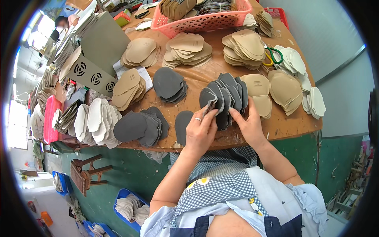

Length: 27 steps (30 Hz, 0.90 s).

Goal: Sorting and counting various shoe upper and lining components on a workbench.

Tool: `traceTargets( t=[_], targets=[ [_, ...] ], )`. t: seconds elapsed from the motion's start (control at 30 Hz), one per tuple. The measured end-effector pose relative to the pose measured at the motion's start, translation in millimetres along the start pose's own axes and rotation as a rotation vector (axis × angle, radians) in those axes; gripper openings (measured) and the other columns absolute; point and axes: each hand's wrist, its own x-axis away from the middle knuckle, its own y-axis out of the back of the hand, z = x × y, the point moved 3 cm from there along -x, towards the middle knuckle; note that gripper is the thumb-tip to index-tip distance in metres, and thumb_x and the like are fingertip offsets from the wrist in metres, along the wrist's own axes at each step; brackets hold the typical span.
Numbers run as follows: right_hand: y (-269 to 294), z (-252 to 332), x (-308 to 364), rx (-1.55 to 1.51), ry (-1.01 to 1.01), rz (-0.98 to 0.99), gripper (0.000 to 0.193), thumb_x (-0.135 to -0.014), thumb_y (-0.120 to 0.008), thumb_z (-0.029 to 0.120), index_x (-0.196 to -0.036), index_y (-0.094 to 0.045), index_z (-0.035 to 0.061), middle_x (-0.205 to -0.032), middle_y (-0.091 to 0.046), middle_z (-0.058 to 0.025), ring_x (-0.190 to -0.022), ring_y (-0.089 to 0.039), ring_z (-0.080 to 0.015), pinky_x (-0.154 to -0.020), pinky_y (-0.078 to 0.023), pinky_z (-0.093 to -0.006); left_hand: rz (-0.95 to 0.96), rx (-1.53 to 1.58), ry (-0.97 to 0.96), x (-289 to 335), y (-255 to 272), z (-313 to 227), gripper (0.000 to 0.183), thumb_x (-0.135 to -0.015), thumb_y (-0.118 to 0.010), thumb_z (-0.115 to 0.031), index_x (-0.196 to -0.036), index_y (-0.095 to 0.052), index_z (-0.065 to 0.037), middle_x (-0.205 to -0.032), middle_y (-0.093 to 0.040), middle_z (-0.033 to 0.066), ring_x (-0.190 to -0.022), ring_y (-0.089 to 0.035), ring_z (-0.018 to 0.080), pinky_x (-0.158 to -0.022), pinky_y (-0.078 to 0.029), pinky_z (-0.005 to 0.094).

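Grey felt insoles (225,96) between hands (201,130)

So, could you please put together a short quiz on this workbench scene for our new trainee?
1. True or false: the left hand wears a ring.
2. What colour are the fanned insoles under both hands: A tan, B grey, C white?
3. Fill in: the pink basket sits at the table's ____ edge.

Key: 1 true. 2 B. 3 far. The right hand rests on the grey fan too.
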Motion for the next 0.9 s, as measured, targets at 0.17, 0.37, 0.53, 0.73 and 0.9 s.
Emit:
traceTargets(
  t=[0.17,0.37,0.53,0.73,0.9],
  targets=[
    [5.8,20.2,-7.9,0.142,0.054,0.012,0.05,-0.097,-0.068,0.015,-0.139,-0.044,-0.0016,-0.123,-0.062,-0.0097,-0.112,-0.06,-0.0151,-0.097,-0.049,-0.0298,-0.068,0.292,0.262,-2.2,17.1,-12.5,0.036,-0.084,-0.063,0.011,-0.118,-0.065,-0.002,-0.113,-0.067,0.02,-0.096,-0.069,0.0347,-0.078,-0.056,0.0368],
    [1.0,30.8,-14.7,0.346,0.017,0.031,0.05,-0.097,-0.068,0.023,-0.135,-0.048,-0.0038,-0.12,-0.066,-0.0151,-0.111,-0.063,-0.0199,-0.098,-0.048,-0.0333,0.052,0.236,0.148,-5.8,21.4,-17.2,0.037,-0.083,-0.073,0.002,-0.119,-0.066,-0.005,-0.111,-0.065,0.0188,-0.097,-0.067,0.0339,-0.082,-0.055,0.0373],
    [-2.8,32.0,-17.0,0.343,0.063,0.009,0.048,-0.096,-0.069,0.026,-0.129,-0.051,-0.0036,-0.111,-0.07,-0.0216,-0.106,-0.069,-0.0314,-0.092,-0.051,-0.0396,0.073,0.201,0.174,-3.3,15.2,-19.3,0.051,-0.071,-0.09,-0.013,-0.117,-0.068,-0.005,-0.108,-0.068,0.0177,-0.1,-0.065,0.0321,-0.086,-0.054,0.0385],
    [-1.0,24.6,-21.6,0.323,0.104,0.024,0.049,-0.097,-0.068,0.028,-0.129,-0.051,-0.0038,-0.109,-0.071,-0.0211,-0.104,-0.07,-0.0325,-0.09,-0.052,-0.0399,0.085,0.24,0.265,-0.8,16.4,-12.5,0.036,-0.082,-0.076,-0.002,-0.117,-0.066,-0.003,-0.113,-0.068,0.0185,-0.102,-0.066,0.0333,-0.088,-0.053,0.0399],
    [-2.7,26.4,-21.4,0.336,0.088,0.017,0.049,-0.097,-0.068,0.029,-0.129,-0.05,-0.0039,-0.108,-0.071,-0.0214,-0.103,-0.07,-0.0331,-0.089,-0.052,-0.04,-0.126,0.174,0.142,-10.5,23.4,-19.0,0.038,-0.086,-0.058,0.012,-0.12,-0.066,-0.003,-0.139,-0.053,0.0249,-0.109,-0.067,0.0395,-0.088,-0.056,0.0401]
  ],
)
